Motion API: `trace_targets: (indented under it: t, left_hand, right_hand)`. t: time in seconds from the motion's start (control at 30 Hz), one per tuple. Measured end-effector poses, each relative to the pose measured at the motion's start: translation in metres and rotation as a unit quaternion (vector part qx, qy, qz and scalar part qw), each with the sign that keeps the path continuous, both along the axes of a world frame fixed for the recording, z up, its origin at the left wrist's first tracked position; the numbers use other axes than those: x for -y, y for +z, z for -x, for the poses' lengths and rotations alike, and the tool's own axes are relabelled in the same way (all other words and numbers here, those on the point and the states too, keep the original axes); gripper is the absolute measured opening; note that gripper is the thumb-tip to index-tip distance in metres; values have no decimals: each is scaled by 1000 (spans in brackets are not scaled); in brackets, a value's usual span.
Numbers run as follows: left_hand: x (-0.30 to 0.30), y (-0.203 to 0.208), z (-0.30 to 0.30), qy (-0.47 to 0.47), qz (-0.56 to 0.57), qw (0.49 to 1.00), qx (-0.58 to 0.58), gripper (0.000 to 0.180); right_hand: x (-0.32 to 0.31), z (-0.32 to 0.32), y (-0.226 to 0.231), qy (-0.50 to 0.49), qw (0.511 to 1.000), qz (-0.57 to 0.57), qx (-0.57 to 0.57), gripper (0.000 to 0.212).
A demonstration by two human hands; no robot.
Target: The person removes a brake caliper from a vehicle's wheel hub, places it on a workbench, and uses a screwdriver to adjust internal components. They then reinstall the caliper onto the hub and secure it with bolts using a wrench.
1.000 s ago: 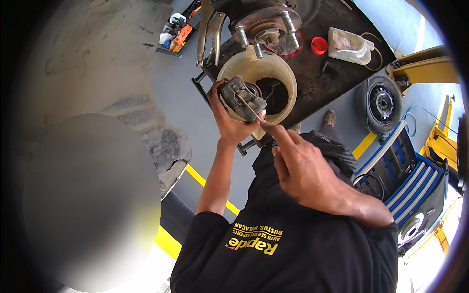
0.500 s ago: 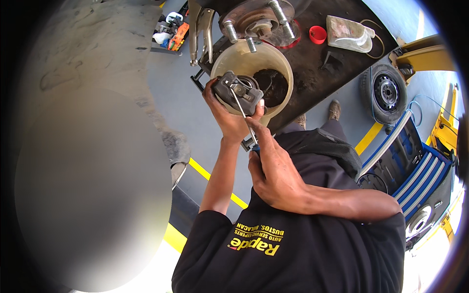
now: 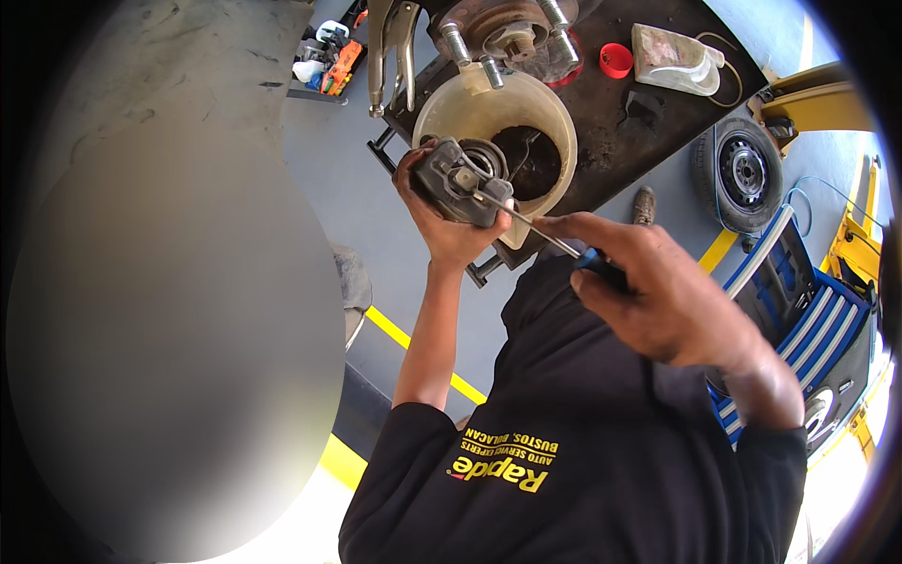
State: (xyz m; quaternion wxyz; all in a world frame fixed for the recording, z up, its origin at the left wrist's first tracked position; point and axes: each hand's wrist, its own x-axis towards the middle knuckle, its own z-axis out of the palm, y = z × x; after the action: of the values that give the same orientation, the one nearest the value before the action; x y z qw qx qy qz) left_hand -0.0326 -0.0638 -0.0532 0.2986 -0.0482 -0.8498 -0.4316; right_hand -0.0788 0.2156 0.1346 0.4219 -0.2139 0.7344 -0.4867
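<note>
My left hand (image 3: 449, 230) grips a dark grey brake caliper (image 3: 440, 179) from its left and near sides, holding it above the near left rim of a translucent plastic bucket (image 3: 564, 117). A round opening with a lighter ring shows on the caliper's far side. In my right hand (image 3: 658, 296) is a screwdriver (image 3: 545, 235) with a blue and black handle. Its thin shaft slants up to the left, and the tip meets the caliper near the middle. Dark residue (image 3: 540, 174) lies in the bucket, with a thin metal piece in it.
A wheel hub with studs (image 3: 512, 42) overhangs the bucket; locking pliers (image 3: 395, 56) hang beside it. The black cart top (image 3: 601, 141) bears a red cap (image 3: 615, 60) and a dirty plastic container (image 3: 672, 61). Rightward are a wheel (image 3: 742, 174) and a blue tool cabinet (image 3: 817, 334).
My right hand has swung right and away from my left hand. The screwdriver lies at a flatter slant, its tip lower and further right on the caliper. My view has shifted slightly.
</note>
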Motion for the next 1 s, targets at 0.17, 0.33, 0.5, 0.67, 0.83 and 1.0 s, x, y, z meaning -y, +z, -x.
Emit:
trace_targets:
  t: [0.17,0.33,0.5,0.67,0.83,1.0]
  left_hand:
    - [7,-1,3,-25,0,1000,-4,123]
    - [10,4,7,-50,13,999,10,120]
    - [13,2,6,-44,44,998,0,121]
    - [16,1,5,-40,54,998,12,122]
    - [6,3,4,-18,61,997,31,118]
    - [9,4,5,-34,67,997,14,114]
  right_hand:
    - [-4,14,-13,-1,997,71,-24,45]
    - [-1,25,-18,-1,987,116,-108,40]
    - [13,68,-4,79,993,17,85,36]
    - [26,69,-25,53,992,42,103,38]
    - [40,-3,-12,-2,999,43,13,52]
    - [50,-31,-14,-94,992,77,42,56]
